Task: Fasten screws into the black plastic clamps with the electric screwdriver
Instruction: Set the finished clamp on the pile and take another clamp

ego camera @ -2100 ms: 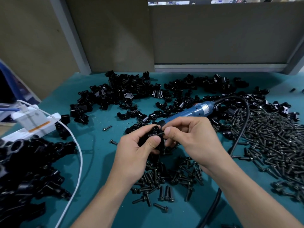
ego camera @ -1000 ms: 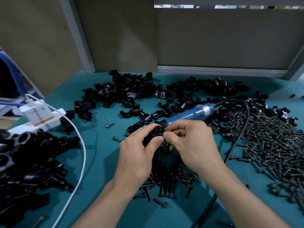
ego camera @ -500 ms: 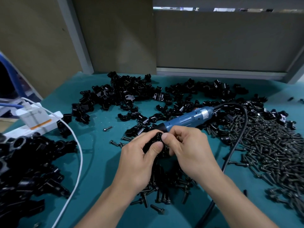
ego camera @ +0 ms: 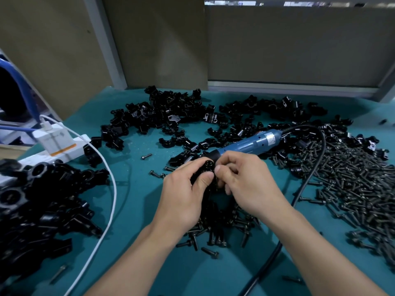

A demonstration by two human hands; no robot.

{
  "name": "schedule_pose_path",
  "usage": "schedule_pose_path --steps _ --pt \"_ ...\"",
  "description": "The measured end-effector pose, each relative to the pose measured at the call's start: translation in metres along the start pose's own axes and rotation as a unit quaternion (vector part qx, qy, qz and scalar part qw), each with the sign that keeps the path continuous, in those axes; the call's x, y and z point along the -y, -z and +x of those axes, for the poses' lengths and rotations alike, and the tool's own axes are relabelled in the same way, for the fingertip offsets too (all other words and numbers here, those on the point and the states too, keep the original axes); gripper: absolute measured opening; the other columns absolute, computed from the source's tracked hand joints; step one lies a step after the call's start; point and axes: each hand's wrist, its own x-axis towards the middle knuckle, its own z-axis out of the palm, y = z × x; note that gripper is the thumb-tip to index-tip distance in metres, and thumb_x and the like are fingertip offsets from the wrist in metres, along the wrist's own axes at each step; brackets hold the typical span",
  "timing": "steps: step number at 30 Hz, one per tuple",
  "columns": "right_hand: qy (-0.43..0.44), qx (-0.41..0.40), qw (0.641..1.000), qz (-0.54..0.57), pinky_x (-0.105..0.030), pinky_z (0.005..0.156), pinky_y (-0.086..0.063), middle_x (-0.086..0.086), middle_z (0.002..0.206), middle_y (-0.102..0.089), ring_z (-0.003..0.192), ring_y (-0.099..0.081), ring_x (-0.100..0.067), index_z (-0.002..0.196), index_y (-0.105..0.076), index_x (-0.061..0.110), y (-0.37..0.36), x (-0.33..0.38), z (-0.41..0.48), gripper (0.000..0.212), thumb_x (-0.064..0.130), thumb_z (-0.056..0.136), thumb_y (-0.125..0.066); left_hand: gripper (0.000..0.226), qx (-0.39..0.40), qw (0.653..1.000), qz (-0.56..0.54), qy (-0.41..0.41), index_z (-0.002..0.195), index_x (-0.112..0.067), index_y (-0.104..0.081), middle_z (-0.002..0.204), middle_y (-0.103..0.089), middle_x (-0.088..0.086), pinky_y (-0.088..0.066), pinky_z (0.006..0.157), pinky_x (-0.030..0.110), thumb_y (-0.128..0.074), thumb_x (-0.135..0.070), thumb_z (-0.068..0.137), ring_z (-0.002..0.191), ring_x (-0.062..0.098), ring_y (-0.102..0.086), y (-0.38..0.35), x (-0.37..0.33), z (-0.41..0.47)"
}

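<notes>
My left hand [ego camera: 183, 195] grips a black plastic clamp [ego camera: 204, 169] above the middle of the teal table. My right hand [ego camera: 245, 184] meets it from the right, its thumb and forefinger pinched at the clamp's side; what they pinch is hidden. The blue electric screwdriver [ego camera: 250, 144] lies on the table just behind my right hand, tip toward the clamp, its black cable [ego camera: 307, 180] curving back to the right. Loose black screws [ego camera: 218, 233] lie under my wrists, and a big screw heap [ego camera: 352, 184] spreads at the right.
Loose clamps [ego camera: 168, 116] are piled across the back of the table, and another clamp heap [ego camera: 34, 206] fills the left front. A white power strip [ego camera: 55, 146] with a white cord [ego camera: 106, 210] sits at the left edge. Partition walls [ego camera: 299, 45] close the back.
Both hands stay together on the clamp, with only small finger shifts. The view has drifted slightly.
</notes>
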Motion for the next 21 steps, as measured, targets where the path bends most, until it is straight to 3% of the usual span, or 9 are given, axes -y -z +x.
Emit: schedule_pose_path --steps 4,9,11,15,19,21 --pt "0.003 -0.027 0.998 -0.051 -0.030 0.045 -0.037 -0.005 0.058 -0.061 0.049 -0.045 -0.012 0.068 -0.055 0.016 -0.007 0.002 -0.004 0.044 0.035 0.107 -0.050 0.030 -0.002 1.000 -0.012 -0.010 0.130 -0.032 -0.071 0.111 -0.068 -0.030 -0.039 0.088 0.001 -0.068 -0.025 0.101 0.109 -0.016 -0.059 0.002 -0.003 -0.003" --pt "0.023 0.023 0.999 -0.002 -0.020 0.051 -0.044 0.004 0.062 -0.069 0.050 -0.054 -0.005 0.083 -0.062 0.026 0.004 0.003 -0.005 0.020 0.026 0.103 -0.059 0.032 -0.006 1.000 -0.005 0.013 0.132 -0.029 -0.071 0.090 -0.059 -0.039 -0.038 0.077 -0.004 -0.068 -0.032 0.100 0.090 -0.030 -0.054 0.000 -0.002 -0.003" --pt "0.023 0.011 1.000 -0.005 -0.019 0.046 -0.041 0.008 0.059 -0.066 0.047 -0.050 -0.004 0.078 -0.061 0.025 0.000 0.001 -0.004 0.026 0.024 0.104 -0.058 0.035 0.005 1.000 -0.010 0.022 0.132 -0.031 -0.070 0.084 -0.061 -0.039 -0.040 0.074 -0.002 -0.068 -0.038 0.099 0.085 -0.027 -0.057 0.001 -0.003 -0.003" --pt "0.018 -0.035 0.999 -0.020 -0.020 0.043 -0.032 0.010 0.047 -0.048 0.045 -0.042 -0.007 0.065 -0.052 0.018 -0.008 -0.003 -0.006 0.047 0.038 0.107 -0.051 0.036 0.012 1.000 -0.017 0.018 0.134 -0.034 -0.068 0.102 -0.066 -0.033 -0.040 0.082 0.000 -0.067 -0.040 0.099 0.096 -0.021 -0.061 0.002 -0.003 -0.005" --pt "0.028 0.016 0.999 0.000 -0.028 0.053 -0.046 0.005 0.062 -0.068 0.052 -0.054 -0.006 0.085 -0.061 0.027 0.003 -0.002 -0.006 0.021 0.032 0.105 -0.056 0.036 0.021 0.999 -0.015 0.043 0.136 -0.035 -0.067 0.106 -0.078 -0.014 -0.046 0.075 0.007 -0.066 -0.039 0.100 0.107 0.002 -0.064 0.001 0.000 -0.003" --pt "0.030 0.002 0.999 -0.012 -0.023 0.047 -0.043 0.003 0.059 -0.066 0.047 -0.050 -0.004 0.077 -0.059 0.025 0.000 -0.003 -0.006 0.029 0.030 0.105 -0.056 0.037 0.031 0.998 -0.030 0.035 0.137 -0.032 -0.067 0.106 -0.069 -0.022 -0.049 0.068 0.010 -0.067 -0.038 0.100 0.104 -0.013 -0.044 0.000 -0.001 -0.004"
